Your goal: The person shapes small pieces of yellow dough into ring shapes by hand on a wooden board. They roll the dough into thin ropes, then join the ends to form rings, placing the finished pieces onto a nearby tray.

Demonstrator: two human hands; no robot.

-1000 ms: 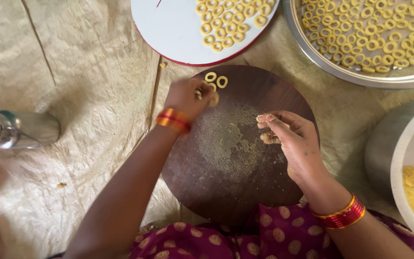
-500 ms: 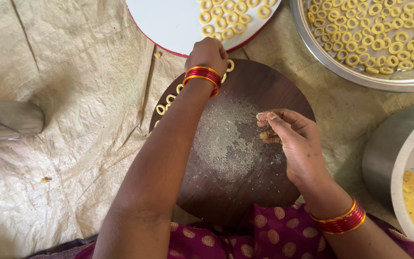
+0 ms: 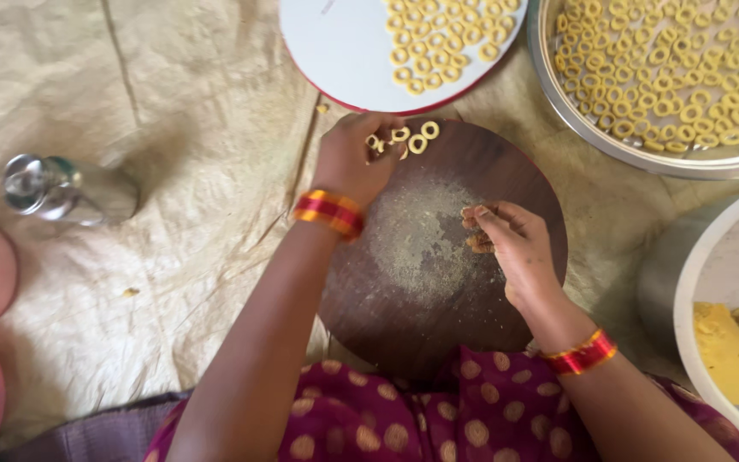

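Both arms bare to above the elbow, no sleeves in view. Left hand (image 3: 354, 161): stack of bangles (image 3: 328, 213) at the wrist just behind it, red bands with a yellow-orange one between. Right hand (image 3: 515, 252): matching red and gold bangles (image 3: 582, 352) at its wrist. Fingers bare. Garment (image 3: 438, 411) below both forearms: magenta-maroon fabric with a regular print of round tan dots.

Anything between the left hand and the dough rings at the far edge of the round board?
Nothing visible. The left hand is already at the dough rings on the far edge of the round wooden board, fingertips touching the nearest ones. The right hand sits apart at mid-board.
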